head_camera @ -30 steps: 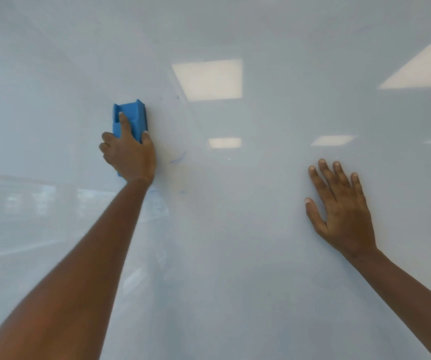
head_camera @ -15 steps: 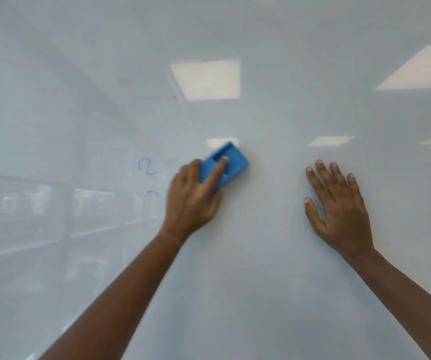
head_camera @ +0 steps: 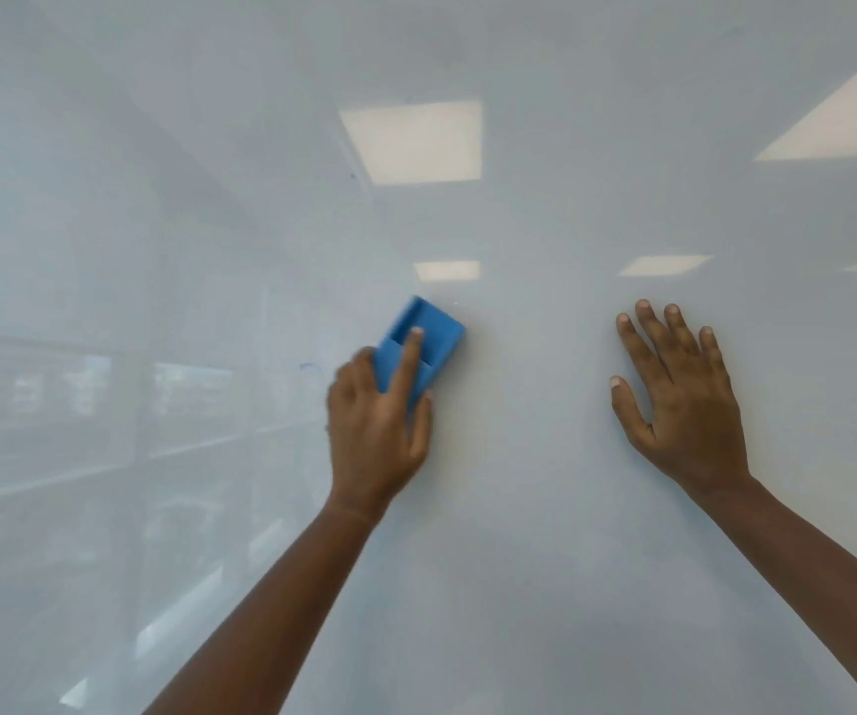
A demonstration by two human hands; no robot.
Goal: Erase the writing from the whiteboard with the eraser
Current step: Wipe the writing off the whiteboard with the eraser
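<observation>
The glossy whiteboard (head_camera: 519, 559) fills the whole view. My left hand (head_camera: 377, 436) presses a blue eraser (head_camera: 434, 330) flat against the board near its middle, index finger stretched along the eraser's back. The eraser is tilted, its top end leaning right. A faint blue ink trace (head_camera: 306, 365) shows on the board just left of that hand. My right hand (head_camera: 684, 399) rests flat on the board to the right, fingers spread, holding nothing.
Ceiling lights (head_camera: 416, 141) and windows (head_camera: 189, 405) are mirrored in the board's shiny surface. A small dark speck (head_camera: 353, 175) sits above the eraser.
My left hand swept the eraser from the upper left to the middle, then dropped slightly. The blue marks seen half a second ago are mostly gone. My right hand stayed put.
</observation>
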